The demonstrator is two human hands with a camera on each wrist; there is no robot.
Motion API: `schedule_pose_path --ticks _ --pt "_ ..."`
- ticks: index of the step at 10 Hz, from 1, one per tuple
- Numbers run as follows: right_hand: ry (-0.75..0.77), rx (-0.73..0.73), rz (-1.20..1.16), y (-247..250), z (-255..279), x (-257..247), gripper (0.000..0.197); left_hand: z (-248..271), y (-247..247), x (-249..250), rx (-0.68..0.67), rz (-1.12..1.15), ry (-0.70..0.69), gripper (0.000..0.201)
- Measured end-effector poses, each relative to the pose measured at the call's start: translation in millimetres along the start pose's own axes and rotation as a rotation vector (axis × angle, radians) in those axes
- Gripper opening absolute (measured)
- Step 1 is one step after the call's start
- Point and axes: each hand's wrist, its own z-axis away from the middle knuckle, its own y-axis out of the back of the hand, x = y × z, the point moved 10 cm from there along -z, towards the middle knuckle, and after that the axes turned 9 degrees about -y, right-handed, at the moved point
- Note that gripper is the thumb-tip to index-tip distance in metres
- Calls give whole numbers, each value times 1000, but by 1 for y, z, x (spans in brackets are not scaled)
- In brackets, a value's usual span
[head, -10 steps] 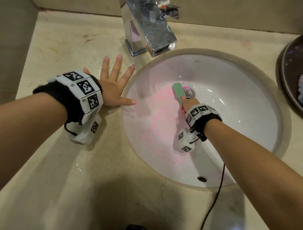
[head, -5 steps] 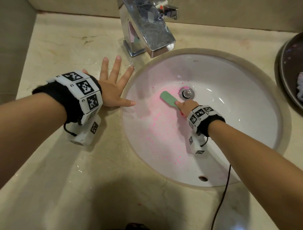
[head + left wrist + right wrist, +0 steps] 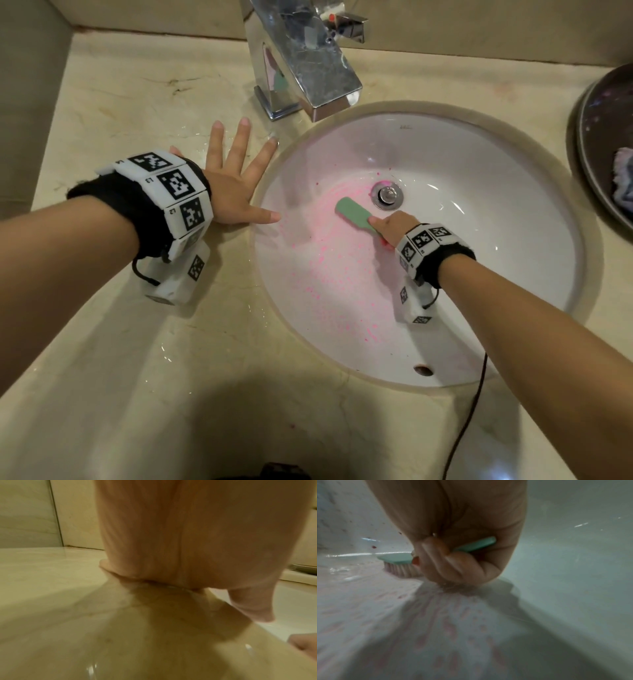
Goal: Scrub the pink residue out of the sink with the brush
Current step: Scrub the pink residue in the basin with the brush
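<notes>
A round white sink (image 3: 513,212) is set in a beige marble counter. Pink residue (image 3: 329,274) speckles its left half and smears toward the drain (image 3: 388,194). My right hand (image 3: 394,228) grips the handle of a green brush (image 3: 352,211), whose head lies bristles-down on the basin just left of the drain. In the right wrist view my curled fingers (image 3: 447,563) wrap the brush (image 3: 397,559), its pinkish bristles on the wet basin. My left hand (image 3: 236,181) lies flat on the counter with fingers spread, the thumb at the sink's left rim; the left wrist view shows the palm (image 3: 171,547) pressed down.
A chrome faucet (image 3: 308,75) overhangs the sink's far rim. A dark metal bowl (image 3: 606,144) with a cloth in it sits on the counter at the right edge. A black cable (image 3: 469,411) trails from my right wrist over the sink's near rim. An overflow hole (image 3: 423,370) is near the front.
The brush has swung from over the drain to the left of it, onto the pink patch, and my right hand has shifted slightly toward me. The left hand has stayed put.
</notes>
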Motion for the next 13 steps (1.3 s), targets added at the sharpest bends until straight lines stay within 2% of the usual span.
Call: schedule_pose_path --ticks 1,2,3,4,5,6,7,8,9,10,11,12,13 --pt "28 -76 -156 -12 0 -18 38 0 0 1 11 -1 0 100" --pt "122 -128 -5 -32 9 -37 52 0 0 1 10 1 1 100" --pt "179 -191 153 -47 20 -37 55 0 0 1 16 8 2 100" --pt "125 -139 164 -33 8 -20 56 0 0 1 18 9 3 99" --pt "67 -54 90 -16 -10 -11 48 0 1 1 22 15 2 97" --pt "-17 -100 -305 -13 -9 -19 33 0 1 1 22 13 2 96" --pt "-5 -221 -498 -29 -2 -39 40 0 1 0 32 17 4 96" --pt "-102 -466 -700 -62 25 -49 47 -1 0 0 27 17 2 97" --pt "-74 -496 -634 -77 37 -52 49 -1 -1 -1 18 12 5 97" --pt "-123 -588 -801 -78 37 -52 47 -1 0 -1 18 18 4 97" --pt "-287 -742 -1231 -80 37 -54 42 -1 0 -2 16 19 6 97" --pt "-335 -739 -1626 -72 32 -69 44 -1 0 0 33 19 4 98" --pt "-319 -847 -1716 -77 44 -99 48 -1 0 -1 45 16 8 98"
